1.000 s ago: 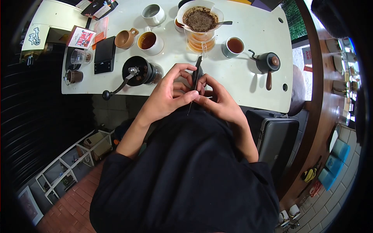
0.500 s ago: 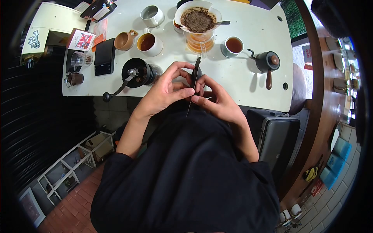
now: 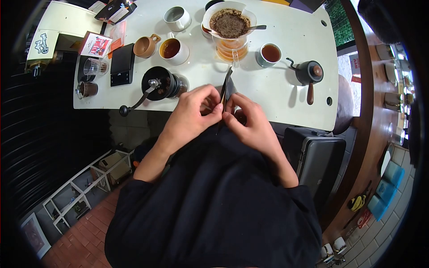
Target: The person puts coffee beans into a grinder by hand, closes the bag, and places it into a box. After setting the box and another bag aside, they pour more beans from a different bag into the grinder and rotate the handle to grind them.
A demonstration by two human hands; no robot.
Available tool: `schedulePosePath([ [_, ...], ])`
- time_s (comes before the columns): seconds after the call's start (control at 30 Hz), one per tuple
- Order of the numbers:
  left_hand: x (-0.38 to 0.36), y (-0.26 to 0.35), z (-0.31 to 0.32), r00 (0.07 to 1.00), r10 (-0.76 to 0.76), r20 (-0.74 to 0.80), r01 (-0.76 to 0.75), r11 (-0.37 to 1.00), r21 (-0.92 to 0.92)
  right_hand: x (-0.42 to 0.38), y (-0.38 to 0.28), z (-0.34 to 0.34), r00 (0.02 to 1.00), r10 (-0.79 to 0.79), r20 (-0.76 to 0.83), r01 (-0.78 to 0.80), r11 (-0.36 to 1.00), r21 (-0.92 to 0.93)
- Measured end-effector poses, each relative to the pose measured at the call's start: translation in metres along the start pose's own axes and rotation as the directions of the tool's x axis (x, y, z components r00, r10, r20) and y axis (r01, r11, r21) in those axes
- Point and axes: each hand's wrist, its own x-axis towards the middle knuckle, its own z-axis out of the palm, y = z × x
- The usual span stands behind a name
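Between my hands stands a thin dark pouch (image 3: 227, 85), seen almost edge-on at the table's front edge, with a yellowish strip showing along its edge. My left hand (image 3: 194, 109) pinches it from the left, thumb and fingertips pressed together. From the other side, my right hand (image 3: 250, 118) grips it between thumb and curled fingers. Just beyond the pouch is a glass coffee server (image 3: 232, 51), topped by a dripper with a paper filter of wet coffee grounds (image 3: 229, 23). A hand coffee grinder (image 3: 156, 83) with beans in its top stands left of my left hand.
Around the white table (image 3: 268, 89) are a cup of tea-coloured liquid (image 3: 270, 52), a black kettle with wooden handle (image 3: 309, 72), a yellow-lined mug (image 3: 183, 53), a brown cup (image 3: 144, 47), a grey mug (image 3: 178, 20) and a black scale (image 3: 122, 64). A dark case (image 3: 321, 156) stands below right.
Both hands have lowered slightly along the pouch towards my body, and their fingers have closed into tighter pinches. The pouch's dark right face shows more. Things on the table stay put.
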Motion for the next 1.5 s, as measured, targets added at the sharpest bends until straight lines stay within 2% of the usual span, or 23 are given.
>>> schedulePosePath([
  [0.03,0.001,0.001,0.006,0.996,0.069,-0.052,-0.065,0.995,0.082,-0.002,-0.008,0.002,0.998,-0.008,-0.061,-0.006,0.975,-0.224],
  [0.07,0.002,0.004,0.004,0.996,0.070,-0.051,-0.066,0.994,0.082,-0.002,-0.010,0.003,0.998,-0.008,-0.062,-0.006,0.975,-0.224],
  [0.13,0.006,0.014,-0.002,0.999,-0.021,0.038,0.015,0.986,0.166,-0.001,-0.013,0.005,0.994,-0.030,-0.104,-0.012,0.924,-0.382],
  [0.2,0.011,0.016,-0.011,0.998,-0.015,0.054,0.005,0.984,0.180,-0.001,-0.016,0.004,0.997,-0.004,-0.074,-0.027,0.914,-0.405],
  [0.27,0.017,0.019,-0.017,0.978,-0.090,0.190,0.042,0.970,0.241,-0.004,-0.018,0.004,0.998,-0.042,-0.045,0.009,0.825,-0.565],
  [0.3,0.020,0.018,-0.019,0.966,-0.101,0.239,0.048,0.974,0.219,-0.004,-0.019,0.002,0.998,-0.044,-0.044,0.012,0.825,-0.565],
  [0.4,0.024,0.018,-0.015,0.940,-0.150,0.305,0.075,0.967,0.243,-0.002,-0.018,-0.003,1.000,-0.012,0.014,0.018,0.769,-0.639],
  [0.47,0.023,0.008,-0.005,0.961,-0.097,0.261,0.043,0.978,0.204,0.001,-0.016,-0.005,1.000,-0.007,-0.001,0.004,0.724,-0.690],
  [0.53,0.022,-0.003,0.005,0.977,-0.045,0.209,0.010,0.986,0.164,0.001,-0.019,-0.008,1.000,-0.008,-0.009,-0.001,0.724,-0.690],
  [0.6,0.021,-0.011,0.012,0.989,0.014,0.146,-0.008,0.999,-0.041,0.001,-0.021,-0.009,1.000,-0.004,-0.015,-0.007,0.722,-0.692],
  [0.67,0.020,-0.008,0.012,0.988,0.005,0.157,0.002,0.999,-0.044,0.001,-0.022,-0.007,0.991,0.100,-0.089,-0.133,0.772,-0.622],
  [0.73,0.019,-0.006,0.010,0.986,-0.004,0.168,0.012,0.999,-0.045,-0.003,-0.024,-0.005,0.994,0.070,-0.089,-0.111,0.746,-0.657],
  [0.8,0.019,-0.007,0.008,0.969,-0.025,0.246,0.041,0.997,-0.061,-0.006,-0.024,-0.007,0.995,0.041,-0.095,-0.095,0.719,-0.689],
  [0.9,0.015,-0.002,0.012,0.972,-0.047,0.232,0.047,0.999,0.004,-0.008,-0.023,-0.016,0.999,0.037,-0.018,-0.039,0.703,-0.710],
  [0.97,0.017,0.000,0.014,0.977,-0.043,0.209,0.042,0.999,0.010,-0.004,-0.022,-0.022,0.999,0.015,0.041,0.016,0.751,-0.660],
  [1.03,0.018,-0.001,0.016,0.982,-0.039,0.183,0.037,0.999,0.013,-0.003,-0.022,-0.021,1.000,0.014,0.012,-0.003,0.784,-0.621],
  [1.2,0.016,-0.005,0.026,0.990,-0.090,0.105,0.110,0.971,-0.213,-0.004,-0.017,-0.018,0.998,-0.024,-0.064,-0.009,0.879,-0.477],
  [1.27,0.013,-0.008,0.024,0.992,-0.091,0.092,0.107,0.978,-0.179,-0.006,-0.017,-0.018,0.983,-0.119,-0.143,0.026,0.848,-0.530],
  [1.3,0.012,-0.008,0.021,0.993,-0.088,0.082,0.099,0.985,-0.141,-0.007,-0.020,-0.022,0.983,-0.119,-0.142,0.026,0.848,-0.530],
  [1.37,0.008,-0.003,0.013,0.997,-0.058,0.053,0.063,0.994,-0.089,-0.008,-0.028,-0.031,0.967,-0.070,-0.246,-0.069,0.854,-0.515],
  [1.4,0.005,0.002,0.010,0.999,-0.028,0.029,0.029,0.999,-0.035,-0.009,-0.029,-0.032,0.967,-0.068,-0.247,-0.071,0.856,-0.512],
  [1.43,0.004,0.005,0.009,1.000,0.006,0.010,-0.005,0.997,-0.073,-0.011,-0.031,-0.032,0.970,-0.068,-0.232,-0.063,0.857,-0.512],
  [1.5,0.001,0.010,0.006,1.000,-0.016,0.003,0.017,0.998,-0.054,-0.013,-0.033,-0.032,0.974,-0.041,-0.224,-0.081,0.857,-0.509],
])
